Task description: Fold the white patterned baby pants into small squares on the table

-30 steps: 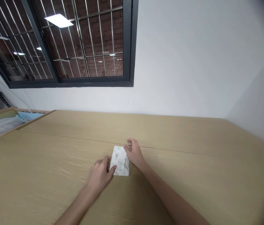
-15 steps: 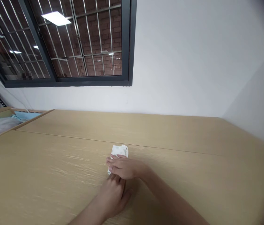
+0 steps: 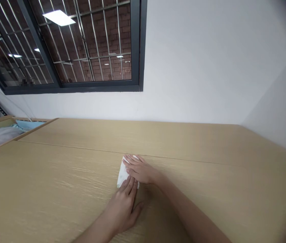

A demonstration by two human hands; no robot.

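A small folded white cloth [image 3: 122, 173] with a faint print lies flat on the wood-look table [image 3: 69, 189]. My right hand [image 3: 141, 170] is stretched out over its far right part, fingers spread and covering its far edge. From the near side my left hand [image 3: 125, 204] reaches in, its outstretched fingertips on the cloth's near right part and its thumb apart on the tabletop. Both hands are open and flat, and neither grips the cloth. Much of the cloth's right half is hidden under the fingers.
A seam [image 3: 183, 160] runs across the tabletop just beyond the cloth. At the far left stands a wooden-edged bin [image 3: 38, 128] with pale blue and whitish fabric [image 3: 2, 135] inside. A white wall [image 3: 196, 67] and a barred window [image 3: 102, 88] rise behind the table.
My right hand has slid away from me, off my left fingers, to the cloth's far edge. More of the cloth's near left part now shows. My left hand has barely moved.
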